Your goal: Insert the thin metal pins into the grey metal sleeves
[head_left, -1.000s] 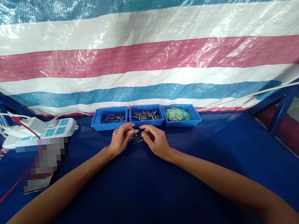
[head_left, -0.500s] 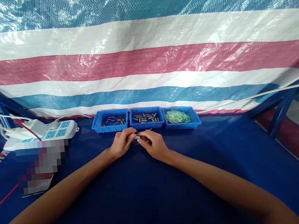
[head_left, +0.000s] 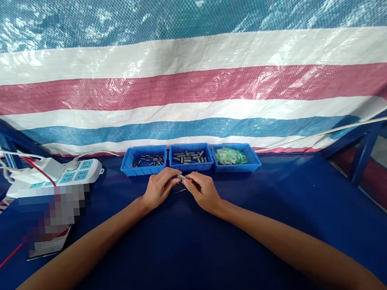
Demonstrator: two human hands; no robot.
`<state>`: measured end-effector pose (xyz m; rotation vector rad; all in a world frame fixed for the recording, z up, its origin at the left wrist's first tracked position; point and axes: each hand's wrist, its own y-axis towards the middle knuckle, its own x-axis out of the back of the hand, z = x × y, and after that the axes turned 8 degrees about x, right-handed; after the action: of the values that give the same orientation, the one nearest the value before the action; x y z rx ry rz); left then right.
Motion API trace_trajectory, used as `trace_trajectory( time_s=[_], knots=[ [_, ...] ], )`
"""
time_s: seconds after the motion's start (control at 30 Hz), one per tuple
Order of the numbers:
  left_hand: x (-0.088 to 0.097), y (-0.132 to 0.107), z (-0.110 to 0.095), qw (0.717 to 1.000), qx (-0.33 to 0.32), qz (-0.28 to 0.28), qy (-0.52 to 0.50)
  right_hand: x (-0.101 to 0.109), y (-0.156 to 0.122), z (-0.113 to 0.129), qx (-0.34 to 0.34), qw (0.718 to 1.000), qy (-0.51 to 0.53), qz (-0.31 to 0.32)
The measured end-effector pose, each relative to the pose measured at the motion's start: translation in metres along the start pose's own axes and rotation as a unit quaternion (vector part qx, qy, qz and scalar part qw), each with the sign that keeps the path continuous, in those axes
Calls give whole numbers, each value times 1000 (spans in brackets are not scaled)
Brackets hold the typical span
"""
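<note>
Both hands meet at the middle of the blue table, just in front of the bins. My left hand (head_left: 159, 187) is closed, thumb and fingers pinching one end of a small grey cylindrical piece (head_left: 181, 176). At its other end, my right hand (head_left: 202, 190) grips the same piece between thumb and forefinger. Thin metal pins (head_left: 180, 189) lie on the table just under the fingertips. Fingers cover much of the held piece, so its exact kind is unclear.
Behind the hands stand three blue bins: one with thin metal pins (head_left: 150, 159), one with grey cylinders (head_left: 190, 156), one with green-clear small parts (head_left: 231, 155). A white power strip (head_left: 90, 168) with plugs and a blurred flat object (head_left: 49, 245) lie left. Striped sheeting (head_left: 188, 86) hangs behind.
The grey piece between my fingertips has turned to a slant and shows more of its length. The view has tilted slightly upward, so the bins sit a little lower.
</note>
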<state>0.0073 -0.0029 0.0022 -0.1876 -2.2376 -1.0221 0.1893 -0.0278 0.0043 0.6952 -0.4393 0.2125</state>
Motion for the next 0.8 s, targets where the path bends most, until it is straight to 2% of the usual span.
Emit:
trace_trajectory(
  time_s=[0.13, 0.23, 0.33, 0.4, 0.67, 0.8],
  knots=[
    [1, -2, 1, 1000, 17, 6, -10, 1, 0, 1, -12, 1000, 29, 1],
    [1, -4, 1, 997, 71, -13, -11, 1, 2, -1, -78, 991, 89, -55],
    [1, -4, 1, 993, 105, -42, -22, 3, 7, -5, -158, 961, 190, -127],
    [0, -4, 1, 992, 111, -56, -32, 4, 10, -8, -183, 942, 233, -161],
    [0, -4, 0, 990, 118, -66, -44, 8, 19, -22, -201, 925, 235, -222],
    [0, -4, 0, 990, 119, -68, -45, 9, 18, -20, -193, 940, 174, -223]
  ],
)
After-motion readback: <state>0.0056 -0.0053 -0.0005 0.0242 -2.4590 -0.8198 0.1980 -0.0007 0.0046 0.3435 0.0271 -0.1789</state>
